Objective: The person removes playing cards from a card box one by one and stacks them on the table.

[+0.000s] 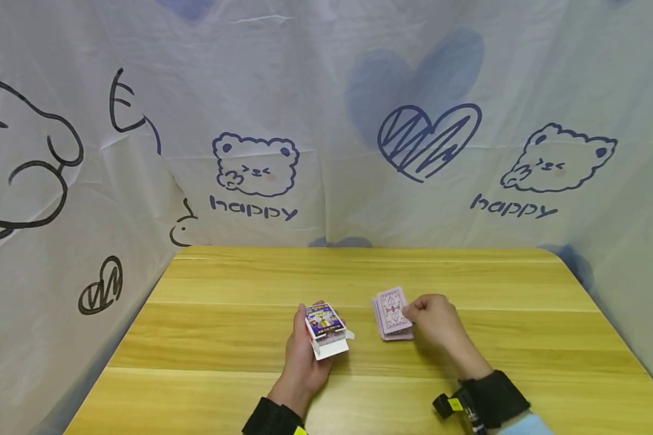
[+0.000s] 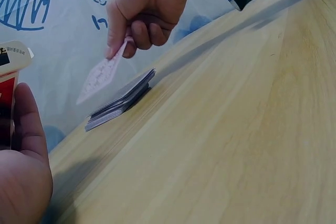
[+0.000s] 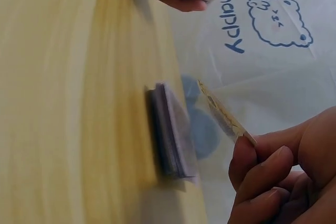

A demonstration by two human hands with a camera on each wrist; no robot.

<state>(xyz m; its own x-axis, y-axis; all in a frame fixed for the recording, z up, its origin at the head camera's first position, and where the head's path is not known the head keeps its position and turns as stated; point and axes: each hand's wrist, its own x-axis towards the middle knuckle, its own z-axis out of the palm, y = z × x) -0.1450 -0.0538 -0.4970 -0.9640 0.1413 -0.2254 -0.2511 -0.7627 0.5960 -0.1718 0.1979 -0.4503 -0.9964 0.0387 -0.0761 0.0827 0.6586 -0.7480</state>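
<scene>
My left hand [image 1: 303,360] grips a printed playing-card box [image 1: 324,320], its end flap folded out toward me. Some card edges show inside the opening. Between thumb and index finger, my right hand [image 1: 438,320] pinches a playing card [image 2: 100,80] by one end. The card has a pink-and-white patterned back and tilts down over a stack of cards [image 2: 116,107]. From both wrist views, a gap separates the held card from the stack. The stack lies on the table with its edges slightly uneven, to the right of the box.
The wooden table [image 1: 207,338] extends around both hands. A pale cloth [image 1: 326,121] with drawn bears and hearts hangs behind it and along the sides. A black wrist strap with a small camera [image 1: 443,406] sits on my right wrist.
</scene>
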